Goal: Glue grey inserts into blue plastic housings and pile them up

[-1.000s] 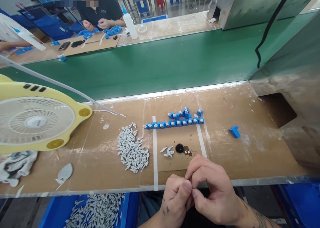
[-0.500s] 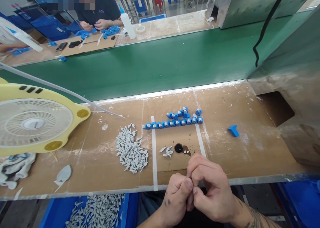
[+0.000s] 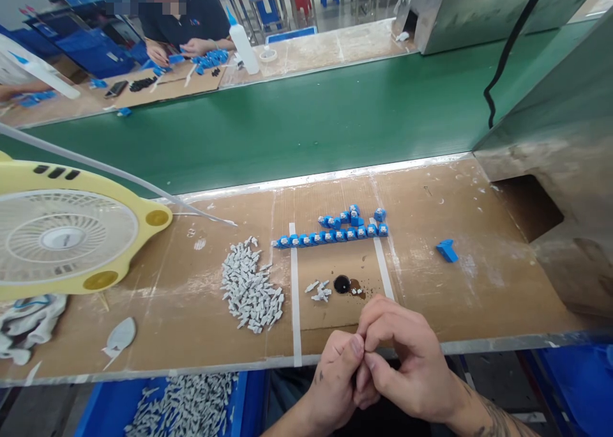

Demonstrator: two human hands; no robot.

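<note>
My left hand and my right hand meet at the front edge of the bench, fingertips pinched together. Whatever lies between the fingers is hidden. Just beyond them are a small round black dish, tiny white bits on a brown wet stain, and a few loose grey plastic pieces. Farther back runs a row of small blue parts with pale tops, with several more blue parts behind it. To the left spreads a heap of grey plastic pieces.
A yellow fan lies at the left, near a cloth. One blue piece sits to the right. Below the bench is a blue bin of grey pieces. Beyond the green belt, a co-worker handles blue parts.
My hands stay pinched together in nearly the same place, with slight shifts of the fingers. Across the belt, one of the co-worker's hands has moved a little downward and to the left.
</note>
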